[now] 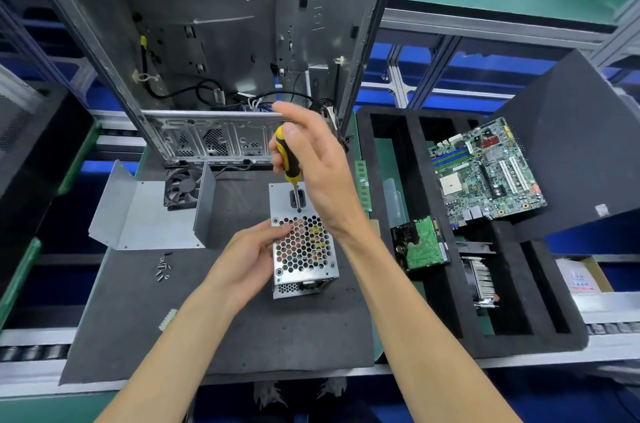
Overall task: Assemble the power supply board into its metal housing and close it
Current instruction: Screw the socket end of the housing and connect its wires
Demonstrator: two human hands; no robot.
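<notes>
One metal housing sits mid-mat, honeycomb grille up, long axis running away from me. My left hand grips its left side while my right hand loosely pinches the yellow-black screwdriver, near upright, tip on the housing's far end. The loose cover lies just left.

Power supply housing: bare sheet metal, dull silver, perforated honeycomb top. Screwdriver: glossy yellow-black plastic handle, steel shaft. Mat on counter: matt dark grey, slightly rough. Foam tray at right: black, matt, porous-looking. Loose cover at left: smooth matt grey metal.
</notes>
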